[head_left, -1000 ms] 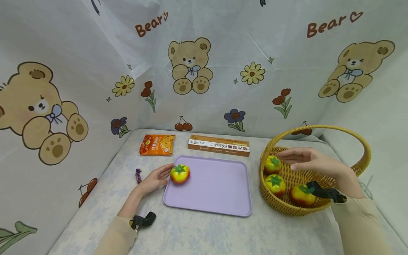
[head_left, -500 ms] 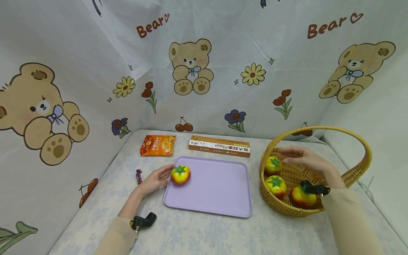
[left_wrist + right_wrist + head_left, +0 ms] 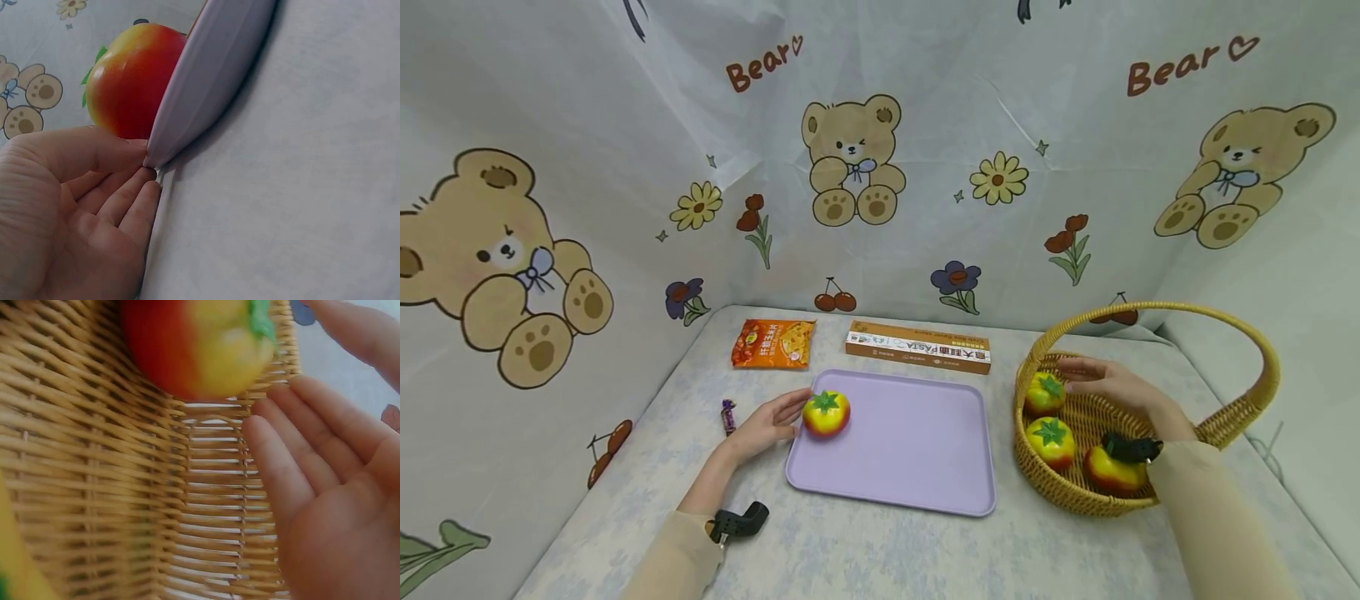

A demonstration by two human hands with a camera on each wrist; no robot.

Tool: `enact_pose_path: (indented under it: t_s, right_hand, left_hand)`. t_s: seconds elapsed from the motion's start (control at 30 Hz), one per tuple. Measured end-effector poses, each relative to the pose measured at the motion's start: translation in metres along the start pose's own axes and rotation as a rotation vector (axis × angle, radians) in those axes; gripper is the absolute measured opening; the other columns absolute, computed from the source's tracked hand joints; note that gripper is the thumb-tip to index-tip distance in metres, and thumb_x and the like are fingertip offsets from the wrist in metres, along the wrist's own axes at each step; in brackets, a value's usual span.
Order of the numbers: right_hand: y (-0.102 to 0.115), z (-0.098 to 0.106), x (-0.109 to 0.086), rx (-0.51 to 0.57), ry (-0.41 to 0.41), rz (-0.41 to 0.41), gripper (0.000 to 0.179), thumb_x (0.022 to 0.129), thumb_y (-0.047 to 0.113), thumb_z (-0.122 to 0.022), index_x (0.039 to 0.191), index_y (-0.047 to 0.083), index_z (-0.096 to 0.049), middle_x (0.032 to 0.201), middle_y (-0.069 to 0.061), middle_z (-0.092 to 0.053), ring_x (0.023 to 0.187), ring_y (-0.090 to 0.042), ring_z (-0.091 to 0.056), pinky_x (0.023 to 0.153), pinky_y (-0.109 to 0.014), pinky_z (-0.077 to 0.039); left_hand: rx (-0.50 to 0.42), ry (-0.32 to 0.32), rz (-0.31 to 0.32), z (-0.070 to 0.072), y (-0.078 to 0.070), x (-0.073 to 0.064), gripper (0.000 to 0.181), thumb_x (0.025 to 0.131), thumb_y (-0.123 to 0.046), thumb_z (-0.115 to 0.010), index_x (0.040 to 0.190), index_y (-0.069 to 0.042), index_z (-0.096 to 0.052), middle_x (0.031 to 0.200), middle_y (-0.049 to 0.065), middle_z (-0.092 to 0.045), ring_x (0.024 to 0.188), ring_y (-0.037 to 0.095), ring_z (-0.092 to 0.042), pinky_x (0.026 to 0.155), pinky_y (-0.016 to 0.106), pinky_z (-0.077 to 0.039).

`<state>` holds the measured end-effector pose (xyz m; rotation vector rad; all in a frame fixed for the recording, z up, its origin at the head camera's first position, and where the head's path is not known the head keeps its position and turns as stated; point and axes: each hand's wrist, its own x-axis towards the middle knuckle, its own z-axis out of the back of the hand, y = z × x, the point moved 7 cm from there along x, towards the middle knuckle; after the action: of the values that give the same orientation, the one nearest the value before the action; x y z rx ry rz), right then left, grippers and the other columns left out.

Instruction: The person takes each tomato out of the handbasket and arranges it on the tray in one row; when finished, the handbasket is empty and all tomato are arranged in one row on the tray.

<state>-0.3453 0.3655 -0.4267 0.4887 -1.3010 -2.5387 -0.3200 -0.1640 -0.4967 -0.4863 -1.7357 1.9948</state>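
Observation:
My left hand (image 3: 771,425) rests at the left edge of the lilac tray (image 3: 895,450), its thumb and fingertips right at the rim in the left wrist view. Just inside that rim sits a glossy yellow-and-red tomato-like fruit (image 3: 826,414) with a green leafy top. Reaching into the wicker basket (image 3: 1078,497), my right hand (image 3: 1116,387) has its fingers extended and its thumb apart. Closest to its fingertips is the fruit at the back left (image 3: 1043,394), with a gap showing in the right wrist view. Two similar fruits, front left (image 3: 1051,443) and front right (image 3: 1112,472), share the basket.
Behind the tray lie an orange snack packet (image 3: 772,343) and a long pasta box (image 3: 917,347). A small purple wrapped candy (image 3: 728,417) is left of the tray. The basket's tall handle (image 3: 1157,307) arches above the right hand. A bear-print cloth (image 3: 880,275) hangs behind.
My right hand has moved left and slightly lower inside the basket, toward the back-left fruit. My left hand and the tray look unmoved; the head view shifted slightly.

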Motion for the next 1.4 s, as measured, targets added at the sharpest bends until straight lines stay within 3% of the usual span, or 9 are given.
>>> enact_pose_path:
  t_s: [0.17,0.5,0.7,0.83,1.0,1.27,1.4]
  right_hand:
    - [-0.006,-0.008,0.006,0.012,0.027,0.013,0.062,0.091,0.024,-0.061,0.144,0.005,-0.036,0.15,-0.023,-0.024,0.133,-0.045,-0.026,0.105,-0.062,-0.025]
    - [-0.01,-0.018,0.013,0.034,0.078,0.016,0.064,0.09,0.017,-0.063,0.143,-0.002,-0.035,0.145,-0.028,-0.029,0.129,-0.045,-0.031,0.102,-0.054,-0.035]
    - [-0.012,-0.022,0.015,0.009,0.097,-0.007,0.071,0.087,0.019,-0.066,0.145,-0.001,-0.03,0.145,-0.029,-0.029,0.13,-0.049,-0.027,0.102,-0.06,-0.032]
    - [-0.013,-0.027,0.017,-0.009,0.128,-0.016,0.077,0.086,0.021,-0.068,0.147,-0.001,-0.025,0.144,-0.029,-0.031,0.126,-0.044,-0.035,0.1,-0.055,-0.037]
    - [-0.014,-0.028,0.018,-0.029,0.115,-0.035,0.079,0.086,0.023,-0.068,0.147,-0.001,-0.024,0.141,-0.028,-0.036,0.122,-0.038,-0.042,0.098,-0.052,-0.04]
    - [-0.009,-0.029,0.014,-0.056,0.102,-0.022,0.075,0.087,0.026,-0.067,0.146,0.003,-0.028,0.146,-0.03,-0.026,0.132,-0.047,-0.024,0.102,-0.063,-0.028]
    - [-0.007,-0.029,0.011,-0.035,0.109,-0.009,0.074,0.086,0.023,-0.068,0.146,0.004,-0.029,0.146,-0.03,-0.026,0.132,-0.047,-0.023,0.101,-0.064,-0.029]
  left_hand:
    - [0.0,-0.007,0.005,0.0,-0.001,-0.001,0.066,0.086,0.014,-0.047,0.146,0.007,-0.022,0.152,0.023,-0.02,0.138,0.034,-0.021,0.108,0.031,-0.028]
    - [0.02,0.004,-0.01,0.0,-0.001,-0.001,0.066,0.086,0.013,-0.048,0.145,0.01,-0.02,0.151,0.026,-0.019,0.137,0.038,-0.021,0.109,0.04,-0.026]
    - [0.013,-0.003,0.006,0.001,-0.001,-0.001,0.066,0.086,0.013,-0.048,0.146,0.008,-0.021,0.151,0.024,-0.019,0.137,0.036,-0.021,0.108,0.034,-0.028]
    - [0.01,-0.006,0.013,0.001,-0.001,-0.001,0.066,0.086,0.013,-0.048,0.146,0.007,-0.021,0.152,0.023,-0.02,0.137,0.034,-0.022,0.107,0.031,-0.029]
    - [0.014,-0.013,0.011,0.0,-0.002,0.0,0.065,0.086,0.013,-0.048,0.145,0.008,-0.023,0.151,0.024,-0.021,0.137,0.035,-0.023,0.108,0.036,-0.028]
    - [0.016,-0.016,0.016,0.001,0.001,0.001,0.065,0.087,0.012,-0.048,0.146,0.006,-0.024,0.151,0.022,-0.022,0.137,0.034,-0.023,0.109,0.04,-0.027]
    - [0.012,-0.016,0.017,0.001,0.002,0.001,0.065,0.086,0.012,-0.048,0.146,0.006,-0.024,0.151,0.022,-0.022,0.137,0.034,-0.023,0.109,0.039,-0.027]
